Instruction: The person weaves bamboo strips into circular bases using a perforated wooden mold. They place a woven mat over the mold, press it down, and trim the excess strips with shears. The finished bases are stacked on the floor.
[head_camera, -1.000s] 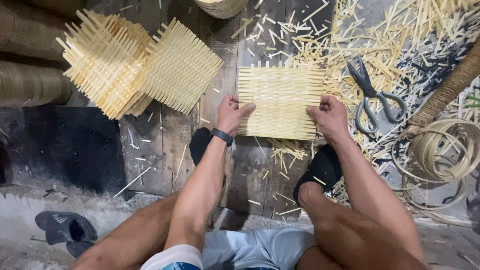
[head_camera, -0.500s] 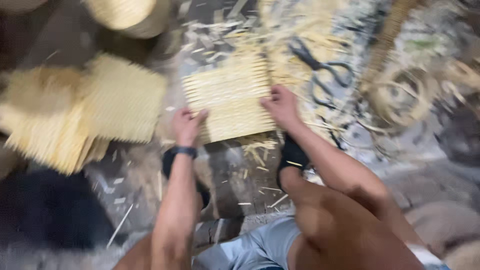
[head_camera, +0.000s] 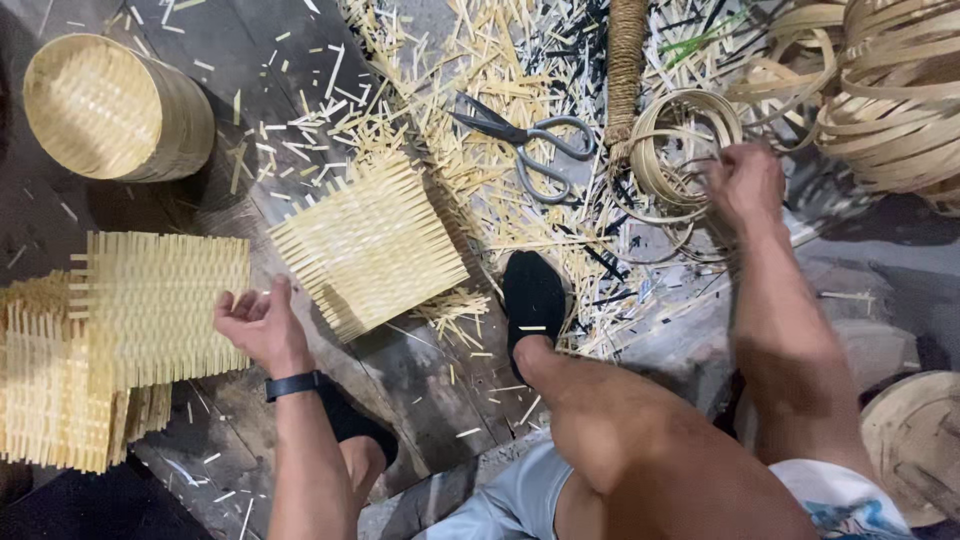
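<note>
A square woven bamboo mat (head_camera: 365, 245) lies tilted on the dark floor, with no hand on it. My left hand (head_camera: 258, 325) hovers palm-up just left of the mat, fingers apart and holding nothing, next to a stack of similar woven mats (head_camera: 150, 300). A black band sits on that wrist. My right hand (head_camera: 745, 185) reaches far to the right, its fingers curled around the edge of a small coil of bamboo strip (head_camera: 675, 140). My black-socked foot (head_camera: 533, 295) rests between the mat and the coil.
Grey scissors (head_camera: 530, 135) lie among several bamboo offcuts. A round woven basket (head_camera: 115, 105) stands at the upper left. A rope-wrapped pole (head_camera: 627, 60) and large strip coils (head_camera: 900, 90) fill the upper right. A round wooden disc (head_camera: 915, 445) sits at the lower right.
Both hands have let go of the woven mat, which now lies turned at an angle. My right hand has moved right onto the strip coil. The left hand has drawn back.
</note>
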